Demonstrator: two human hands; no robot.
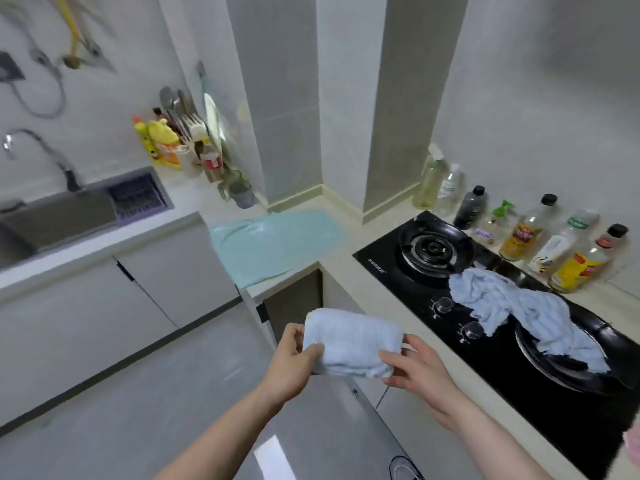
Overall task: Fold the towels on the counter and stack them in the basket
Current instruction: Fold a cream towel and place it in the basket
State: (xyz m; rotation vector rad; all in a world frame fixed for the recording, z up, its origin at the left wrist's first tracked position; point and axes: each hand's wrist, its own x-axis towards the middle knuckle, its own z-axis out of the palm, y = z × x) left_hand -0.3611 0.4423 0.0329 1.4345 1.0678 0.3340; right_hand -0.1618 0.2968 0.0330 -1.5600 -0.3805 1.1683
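The folded towel is pale blue, soft and light — it will sag and come unfolded unless it is held at both ends, which is how it is held. The left hand pinches its left end between thumb and fingers; the right hand pinches its right end, so the bundle spans the gap between them, in the air in front of the stove. A second, crumpled towel lies across the stove, and a green cloth lies flat to the stove's left. No basket is in sight.
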